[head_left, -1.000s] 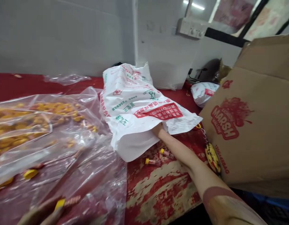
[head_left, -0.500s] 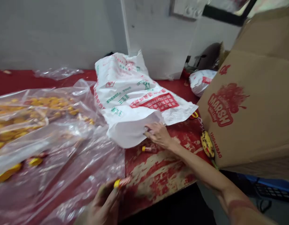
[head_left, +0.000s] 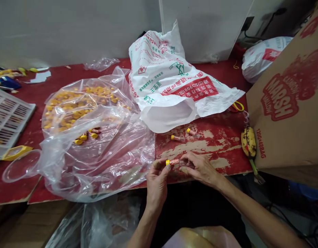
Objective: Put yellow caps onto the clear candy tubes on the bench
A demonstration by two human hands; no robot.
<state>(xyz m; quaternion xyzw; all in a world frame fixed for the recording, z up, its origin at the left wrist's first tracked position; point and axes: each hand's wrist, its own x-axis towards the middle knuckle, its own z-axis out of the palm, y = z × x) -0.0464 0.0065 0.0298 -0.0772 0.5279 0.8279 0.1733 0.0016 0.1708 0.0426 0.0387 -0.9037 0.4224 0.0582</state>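
Table (head_left: 221,137): red top, worn through to pale patches on the right, grey wall behind it
Carton (head_left: 295,137): brown, at the right, red MARSH MALLOW print facing the work side
Sack (head_left: 161,79): white, red and green print, lies back of centre, mouth gaping toward the person
Clear bag (head_left: 97,168): spread left of the sack, near edge draped over the table front; many yellow-capped tubes (head_left: 76,103) heaped in its far part
Basket (head_left: 33,105): white, slotted, cut off by the left edge of view
Small sack (head_left: 262,57): white with a red panel, behind the carton
Right hand (head_left: 200,168): thumb and fingers bent around the clear end of the held tube (head_left: 174,162); cannot tell whether they clamp on it
Left hand (head_left: 157,184): thumb and forefinger clamped on the yellow-cap end
Banana (head_left: 248,143): spotted, just beside the carton
Held tube: near the table's front edge, between the two hands, roughly level, cap toward the left, red-and-white filling
Loose tubes (head_left: 192,132): two, yellow caps, lying on the table in front of the sack mouth
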